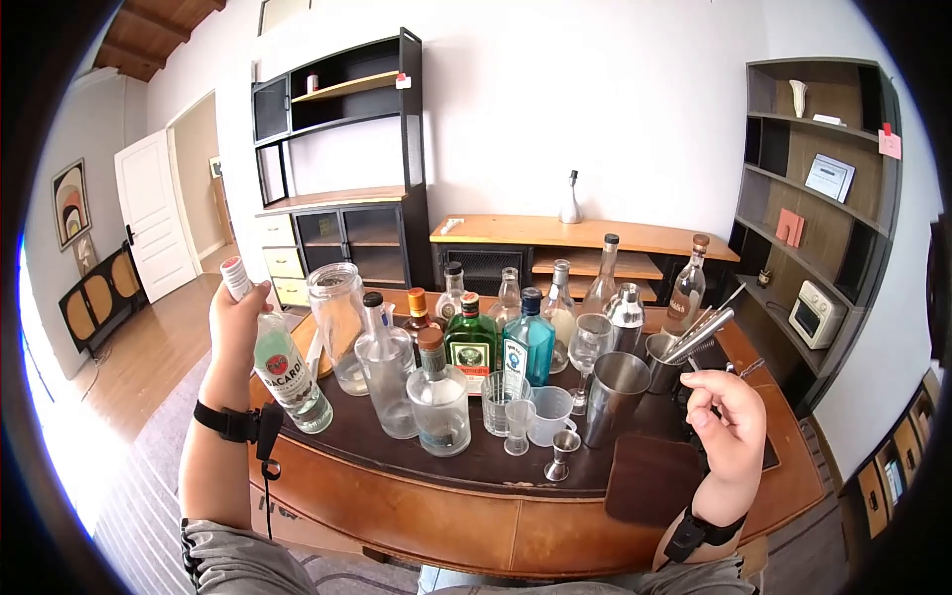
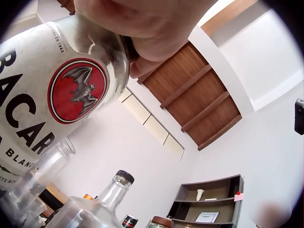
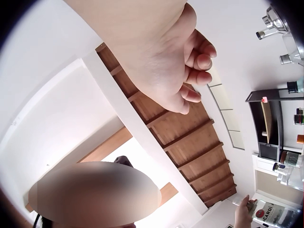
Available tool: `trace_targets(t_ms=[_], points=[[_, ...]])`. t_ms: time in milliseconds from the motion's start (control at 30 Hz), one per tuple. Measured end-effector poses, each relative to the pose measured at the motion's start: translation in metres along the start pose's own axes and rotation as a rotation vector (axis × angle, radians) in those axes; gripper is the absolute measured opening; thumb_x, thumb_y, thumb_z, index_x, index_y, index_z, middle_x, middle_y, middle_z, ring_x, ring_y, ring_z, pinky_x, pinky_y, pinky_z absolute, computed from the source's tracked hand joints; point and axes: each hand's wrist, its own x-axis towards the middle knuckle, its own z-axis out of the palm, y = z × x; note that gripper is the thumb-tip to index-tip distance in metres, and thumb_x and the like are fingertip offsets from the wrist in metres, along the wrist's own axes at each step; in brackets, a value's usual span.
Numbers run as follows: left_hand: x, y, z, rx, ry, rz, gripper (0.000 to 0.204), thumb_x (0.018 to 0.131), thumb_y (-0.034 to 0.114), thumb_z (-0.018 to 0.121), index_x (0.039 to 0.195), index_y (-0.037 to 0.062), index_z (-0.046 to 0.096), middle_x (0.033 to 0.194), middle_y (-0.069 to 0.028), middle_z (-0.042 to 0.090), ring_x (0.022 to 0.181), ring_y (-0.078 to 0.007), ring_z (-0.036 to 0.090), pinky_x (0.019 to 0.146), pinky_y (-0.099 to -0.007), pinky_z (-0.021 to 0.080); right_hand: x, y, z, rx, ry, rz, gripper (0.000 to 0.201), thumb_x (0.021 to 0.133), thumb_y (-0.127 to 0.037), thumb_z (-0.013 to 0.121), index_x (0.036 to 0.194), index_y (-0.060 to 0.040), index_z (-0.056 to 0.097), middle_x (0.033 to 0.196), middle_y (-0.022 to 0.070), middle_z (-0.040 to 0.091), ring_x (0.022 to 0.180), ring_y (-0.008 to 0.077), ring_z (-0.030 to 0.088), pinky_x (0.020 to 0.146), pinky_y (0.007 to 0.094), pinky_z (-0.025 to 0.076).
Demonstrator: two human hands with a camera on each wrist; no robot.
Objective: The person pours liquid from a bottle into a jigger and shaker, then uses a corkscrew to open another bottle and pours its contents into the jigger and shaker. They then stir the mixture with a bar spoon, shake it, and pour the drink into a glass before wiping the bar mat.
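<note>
My left hand (image 1: 241,315) grips a clear Bacardi rum bottle (image 1: 290,385) around its neck at the left side of the desk. The bottle leans slightly, with its white cap (image 1: 234,273) showing above the hand. Close up in the left wrist view, the label with the red bat badge (image 2: 78,90) lies below the fingers. Over the right side of the desk, my right hand (image 1: 729,421) is raised with its fingers loosely curled and holds nothing. Nearest to it stands a metal cup (image 1: 662,379) with long bar tools (image 1: 699,335). The right wrist view shows the curled fingertips (image 3: 204,61).
Several bottles crowd the desk (image 1: 476,531), among them a green one (image 1: 471,332) and a blue one (image 1: 533,342). A large glass jar (image 1: 337,307), a shaker tin (image 1: 615,402), a stemmed glass (image 1: 591,342), a plastic cup (image 1: 550,421) and a jigger (image 1: 562,456) stand there too.
</note>
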Motion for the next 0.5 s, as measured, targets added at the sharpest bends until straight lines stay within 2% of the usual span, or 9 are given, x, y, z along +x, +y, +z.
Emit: trace_targets(t_ms=[100, 333, 433, 500], points=[[-0.006, 0.003, 0.0, -0.025, 0.022, 0.046, 0.015, 0.087, 0.013, 0.066, 0.081, 0.0076, 0.054, 0.07, -0.002, 0.057, 0.064, -0.0126, 0.056, 0.062, -0.0288, 0.045, 0.003, 0.005, 0.009, -0.051, -0.058, 0.009, 0.028, 0.081, -0.001, 0.067, 0.11, 0.0028, 0.065, 0.07, 0.0005, 0.055, 0.06, 0.0077, 0.048, 0.057, 0.0221, 0.039], [-0.032, -0.004, 0.0, -0.093, -0.086, -0.003, 0.014, 0.088, 0.01, 0.066, 0.083, 0.0061, 0.053, 0.071, -0.0029, 0.058, 0.066, -0.0133, 0.058, 0.064, -0.0292, 0.047, 0.005, 0.004, 0.045, -0.113, -0.203, 0.081, 0.029, 0.083, -0.002, 0.07, 0.112, -0.0017, 0.066, 0.07, 0.0, 0.054, 0.057, 0.0066, 0.046, 0.053, 0.0209, 0.037], [-0.038, -0.025, 0.006, -0.132, -0.138, -0.063, 0.013, 0.087, 0.009, 0.066, 0.085, 0.0058, 0.053, 0.073, -0.0029, 0.058, 0.065, -0.014, 0.058, 0.064, -0.0294, 0.049, 0.004, 0.006, 0.06, -0.114, -0.257, 0.134, 0.028, 0.083, -0.005, 0.071, 0.111, -0.0026, 0.066, 0.068, 0.0005, 0.053, 0.055, 0.0077, 0.045, 0.052, 0.0225, 0.038], [-0.042, -0.036, 0.01, -0.121, -0.183, -0.094, 0.013, 0.086, 0.009, 0.066, 0.086, 0.0056, 0.053, 0.075, -0.0028, 0.057, 0.065, -0.0139, 0.057, 0.064, -0.0302, 0.05, 0.004, 0.002, 0.069, -0.15, -0.263, 0.104, 0.027, 0.083, -0.006, 0.072, 0.11, -0.0039, 0.066, 0.067, 0.0015, 0.052, 0.055, 0.0101, 0.046, 0.051, 0.0251, 0.037]])
